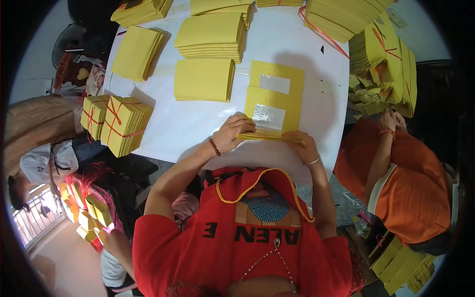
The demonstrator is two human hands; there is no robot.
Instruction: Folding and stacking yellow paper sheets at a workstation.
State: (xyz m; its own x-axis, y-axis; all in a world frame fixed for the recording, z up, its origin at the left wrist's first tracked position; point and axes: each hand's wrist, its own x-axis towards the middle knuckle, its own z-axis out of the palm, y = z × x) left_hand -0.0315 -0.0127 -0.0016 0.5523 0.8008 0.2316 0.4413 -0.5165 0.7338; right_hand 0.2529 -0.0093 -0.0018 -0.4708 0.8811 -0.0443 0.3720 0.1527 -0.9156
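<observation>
In front of me on the white table, yellow paper sheets [298,89] with shiny silver rectangles [268,117] lie overlapping. Their near edge is folded up into a narrow raised strip [264,135]. My left hand [233,132] is closed on the left end of this strip, its fingers resting over the paper. At the right end, my right hand [303,147] grips the same strip, with its fingertips partly hidden behind the paper. A beaded bracelet circles my left wrist and a pale band my right.
Stacks of yellow paper [204,80] cover the table's [163,106] far side. Red-tied bundles [126,126] stand at its left edge. On the right, a person in orange [410,193] sits by more tied yellow paper [386,54]. Another person's arm [121,250] shows at lower left.
</observation>
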